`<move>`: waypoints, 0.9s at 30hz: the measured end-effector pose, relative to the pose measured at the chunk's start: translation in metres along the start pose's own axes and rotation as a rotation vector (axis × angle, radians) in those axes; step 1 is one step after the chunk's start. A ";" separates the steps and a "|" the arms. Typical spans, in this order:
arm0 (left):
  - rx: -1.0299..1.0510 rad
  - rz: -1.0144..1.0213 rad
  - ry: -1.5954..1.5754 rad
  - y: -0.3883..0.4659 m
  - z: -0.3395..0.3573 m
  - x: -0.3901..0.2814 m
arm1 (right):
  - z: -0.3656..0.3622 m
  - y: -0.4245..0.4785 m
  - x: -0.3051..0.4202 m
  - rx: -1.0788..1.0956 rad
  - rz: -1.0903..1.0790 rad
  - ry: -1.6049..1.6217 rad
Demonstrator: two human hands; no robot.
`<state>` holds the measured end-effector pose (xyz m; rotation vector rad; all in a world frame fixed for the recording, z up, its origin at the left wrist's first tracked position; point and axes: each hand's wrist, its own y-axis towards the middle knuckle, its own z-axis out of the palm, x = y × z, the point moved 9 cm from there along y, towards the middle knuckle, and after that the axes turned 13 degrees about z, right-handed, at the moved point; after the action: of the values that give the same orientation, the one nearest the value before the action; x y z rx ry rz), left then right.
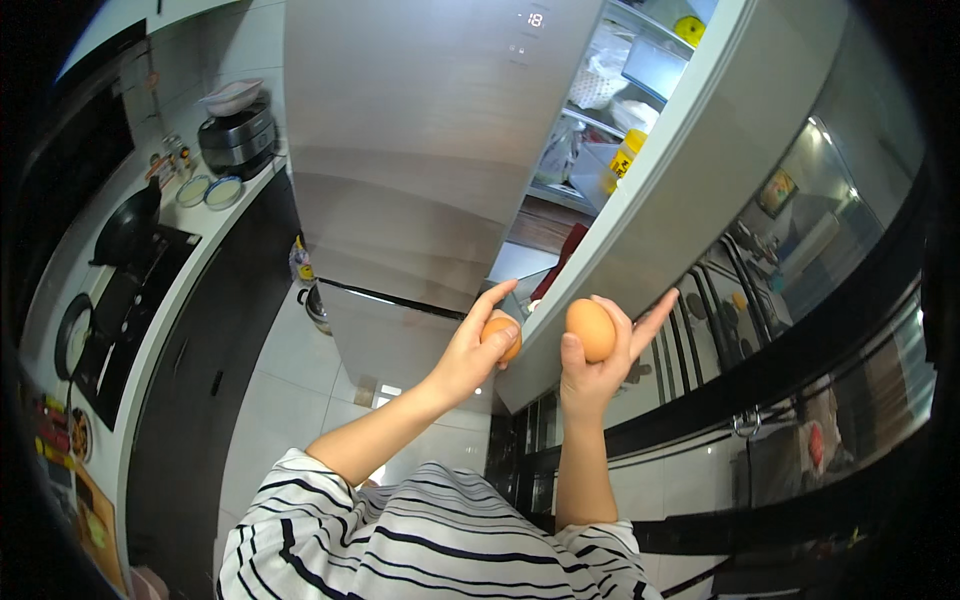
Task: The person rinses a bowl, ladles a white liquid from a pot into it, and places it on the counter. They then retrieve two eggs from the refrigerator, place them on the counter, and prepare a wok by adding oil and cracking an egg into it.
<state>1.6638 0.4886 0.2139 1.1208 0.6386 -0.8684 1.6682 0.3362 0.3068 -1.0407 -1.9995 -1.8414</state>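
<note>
A brown egg [592, 331] rests in the grip of my right hand [600, 375], whose index finger points out to the right beside the refrigerator door [697, 172]. My left hand [472, 352] is closed around another brown egg [500, 337], partly covered by the thumb. Both hands are in front of the refrigerator [405, 150], near the lower edge of its open right door. Through the gap I see shelves with plastic bags [596, 79], a yellow-lidded jar [628, 154] in the door, and a dark red item [561, 262] lower down.
Along the left runs a counter [202, 247] with a gas stove [135, 307], a black wok [129, 225], a rice cooker [238, 142] and two bowls [223, 193]. A bottle [301, 261] and a metal pot [318, 311] stand on the floor. Black-framed glass doors [675, 397] are at right.
</note>
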 end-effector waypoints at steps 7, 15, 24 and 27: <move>-0.199 0.042 0.064 -0.024 -0.042 -0.010 | 0.073 0.022 -0.011 0.283 0.220 0.442; -0.529 0.017 0.202 -0.103 -0.135 -0.047 | 0.195 -0.078 -0.013 0.601 0.635 0.742; -0.752 -0.018 -0.269 -0.209 -0.253 -0.077 | 0.304 -0.218 0.110 1.181 0.719 0.842; -0.863 0.051 -0.326 -0.247 -0.296 -0.107 | 0.348 -0.270 0.156 1.366 0.823 0.892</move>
<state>1.3927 0.7528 0.0823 0.2092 0.6124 -0.6049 1.4865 0.7270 0.1277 -0.3238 -1.3406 -0.1652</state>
